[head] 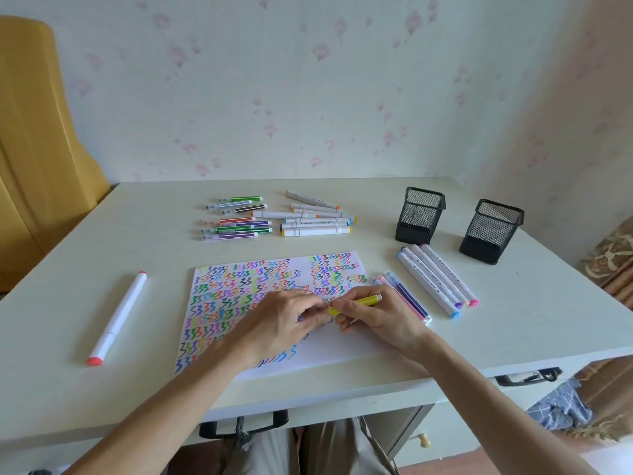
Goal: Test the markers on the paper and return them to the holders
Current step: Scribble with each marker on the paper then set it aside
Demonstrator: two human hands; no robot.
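1. Head view: pale white table [68, 241] set against floral wallpaper; yellow chair back at far left.
2. White paper sheet [342, 347] covered in coloured squiggles lies mid-table, near the front edge.
3. Two black mesh holders [419, 216] [490, 231] stand upright at back right, apart from each other.
4. Loose marker pile [281, 216] behind the paper; four white chunky markers [436, 281] and thin pens lie right of the sheet; one white red-capped marker [118, 318] lies alone on the left, with bare table around it.
5. Left hand [284, 323] and right hand [380, 320] meet over the paper, both pinching a thin yellow marker [356, 303] with curled fingers, its grey end pointing right.
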